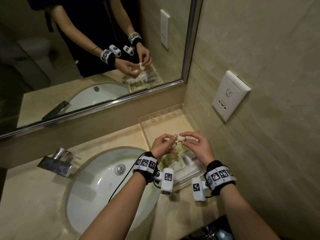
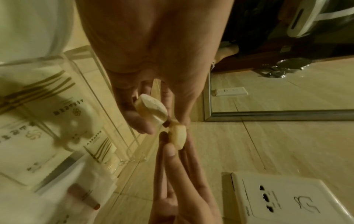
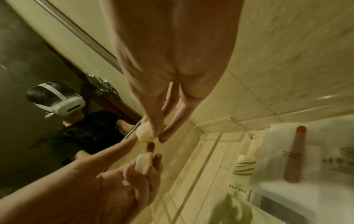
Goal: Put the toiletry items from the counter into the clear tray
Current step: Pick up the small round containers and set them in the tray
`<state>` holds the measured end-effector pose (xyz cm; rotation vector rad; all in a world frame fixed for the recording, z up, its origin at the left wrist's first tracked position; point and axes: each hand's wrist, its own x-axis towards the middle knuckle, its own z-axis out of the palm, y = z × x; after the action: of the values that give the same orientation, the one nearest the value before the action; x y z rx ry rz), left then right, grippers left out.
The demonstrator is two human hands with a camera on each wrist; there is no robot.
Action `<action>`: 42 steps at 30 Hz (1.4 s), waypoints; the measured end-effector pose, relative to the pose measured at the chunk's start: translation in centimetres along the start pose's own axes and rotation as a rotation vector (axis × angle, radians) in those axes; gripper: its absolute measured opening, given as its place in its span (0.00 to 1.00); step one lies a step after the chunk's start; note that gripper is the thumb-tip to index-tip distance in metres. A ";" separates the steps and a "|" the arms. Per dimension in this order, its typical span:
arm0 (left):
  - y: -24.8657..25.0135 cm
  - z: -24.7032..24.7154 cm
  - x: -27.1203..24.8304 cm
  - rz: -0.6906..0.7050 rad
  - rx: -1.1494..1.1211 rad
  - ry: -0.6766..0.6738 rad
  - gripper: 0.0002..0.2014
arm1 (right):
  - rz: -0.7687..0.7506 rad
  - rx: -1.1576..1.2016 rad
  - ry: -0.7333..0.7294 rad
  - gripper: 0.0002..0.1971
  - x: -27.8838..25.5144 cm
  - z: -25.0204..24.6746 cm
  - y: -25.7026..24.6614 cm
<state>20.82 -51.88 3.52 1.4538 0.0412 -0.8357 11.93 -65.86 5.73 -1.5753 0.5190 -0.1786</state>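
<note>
The left hand (image 1: 161,144) and right hand (image 1: 195,146) are raised together over the clear tray (image 1: 186,110), fingertips nearly meeting. The left hand pinches a round pale soap (image 2: 151,108) between thumb and fingers; the right hand pinches a second round soap (image 2: 178,137), the two pieces just apart. Below the hands, inside the tray, lie printed sachets (image 2: 63,109) and a packet holding a reddish stick (image 3: 296,154). To the left of the hands sits the sink (image 1: 97,181), set in the table (image 1: 34,196).
</note>
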 end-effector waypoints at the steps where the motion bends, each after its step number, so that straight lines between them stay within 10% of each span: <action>1: -0.2 -0.1 0.1 -0.009 -0.022 -0.002 0.16 | -0.029 -0.012 0.003 0.14 0.0 -0.1 0.1; 9: -0.4 0.0 0.4 -0.049 -0.148 -0.056 0.10 | 0.065 0.103 0.054 0.12 -0.1 -0.2 0.2; 18: -1.9 -0.3 1.6 0.005 -0.030 0.063 0.14 | 0.159 -0.335 0.314 0.10 3.3 -1.2 2.5; 32: -4.5 -0.8 1.7 0.005 0.090 0.037 0.10 | 0.159 -0.872 0.160 0.08 7.8 -2.2 10.9; 42: -3.9 -0.2 2.0 0.003 0.082 0.000 0.18 | 0.140 -1.049 0.043 0.32 8.1 -2.3 12.2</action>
<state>20.29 -52.21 -0.83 1.5300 0.0048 -0.8438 15.43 -71.27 -7.62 -2.5383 0.8219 0.2128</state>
